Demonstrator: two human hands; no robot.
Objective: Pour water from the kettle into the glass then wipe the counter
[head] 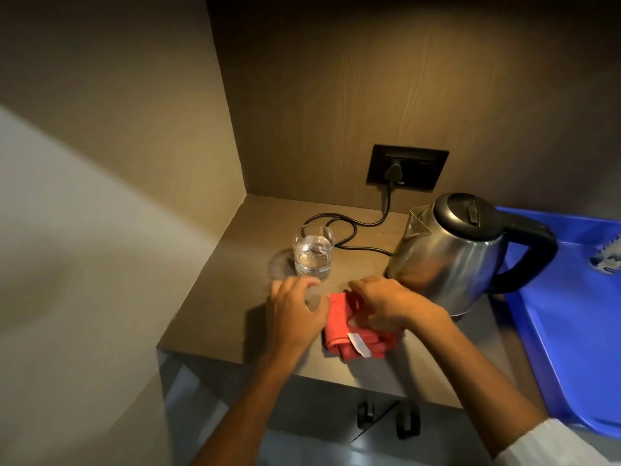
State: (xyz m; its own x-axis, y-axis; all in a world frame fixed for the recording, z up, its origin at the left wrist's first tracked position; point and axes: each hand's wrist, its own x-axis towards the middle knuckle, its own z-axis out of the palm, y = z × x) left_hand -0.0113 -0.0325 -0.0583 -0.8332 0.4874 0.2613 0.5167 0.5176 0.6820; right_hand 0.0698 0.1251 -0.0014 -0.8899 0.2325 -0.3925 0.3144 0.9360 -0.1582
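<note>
A clear glass [313, 251] holding water stands on the dark counter [215, 317], left of centre. The steel kettle [450, 253] with a black lid and handle sits upright to the right, spout toward the glass. A folded red cloth [339, 334] with a white tag lies near the counter's front edge. My right hand [386, 302] rests on top of the cloth, fingers curled onto it. My left hand [295, 307] is beside the cloth's left edge, just in front of the glass, fingers spread and slightly blurred.
A black cord [356, 223] runs from the wall socket [406, 169] across the counter behind the glass to the kettle. A blue tray [571, 314] lies at the right with a small packet on it. Wood walls enclose the counter at left and back.
</note>
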